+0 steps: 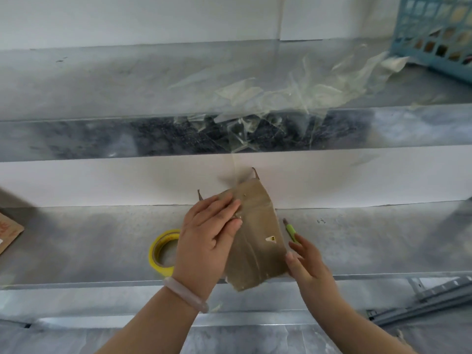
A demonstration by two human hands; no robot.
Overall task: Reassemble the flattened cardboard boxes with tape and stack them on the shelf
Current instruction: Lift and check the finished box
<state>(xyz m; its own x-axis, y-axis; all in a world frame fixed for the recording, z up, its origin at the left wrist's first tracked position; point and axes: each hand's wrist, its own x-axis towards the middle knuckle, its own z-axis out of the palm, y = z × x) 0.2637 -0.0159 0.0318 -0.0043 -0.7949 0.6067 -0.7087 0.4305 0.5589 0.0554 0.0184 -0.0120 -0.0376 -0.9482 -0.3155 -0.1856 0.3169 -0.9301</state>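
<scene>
A small brown cardboard box (258, 233) stands on the lower metal shelf (102, 246), partly folded, with a small sticker on its face. My left hand (208, 236) lies over the box's left side, its fingers pressing near a strip of clear tape at the top. My right hand (306, 261) touches the box's lower right edge with straight fingers. A yellow tape roll (163, 251) lies flat on the shelf just left of my left hand. A green utility knife (291, 231) lies right of the box.
Crumpled strips of clear tape (293, 93) hang over the upper metal shelf's (102, 75) front edge. A blue plastic basket (439, 31) stands at the upper right. Another cardboard piece (7, 233) shows at the left edge. Metal rails (434, 300) lie lower right.
</scene>
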